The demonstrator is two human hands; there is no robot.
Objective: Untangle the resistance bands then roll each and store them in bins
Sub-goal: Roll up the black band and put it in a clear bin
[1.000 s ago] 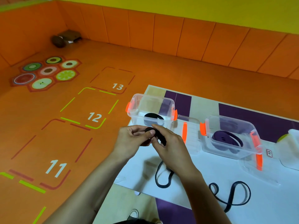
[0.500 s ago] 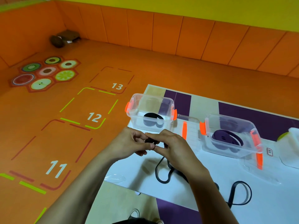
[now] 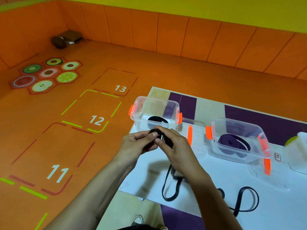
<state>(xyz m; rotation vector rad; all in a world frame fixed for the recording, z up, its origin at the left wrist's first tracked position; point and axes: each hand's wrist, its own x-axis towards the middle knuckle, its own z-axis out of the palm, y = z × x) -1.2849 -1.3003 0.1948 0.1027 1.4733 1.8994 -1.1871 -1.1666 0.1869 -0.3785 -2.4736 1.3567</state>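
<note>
Black resistance band (image 3: 168,141) is pinched by curled fingers (image 3: 152,135) of left hand (image 3: 136,145) and right hand (image 3: 181,151).

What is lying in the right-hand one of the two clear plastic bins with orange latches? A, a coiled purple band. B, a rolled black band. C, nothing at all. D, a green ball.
A: through the see-through wall of the right-hand clear plastic bin, a coiled purple resistance band shows on its floor.
</note>
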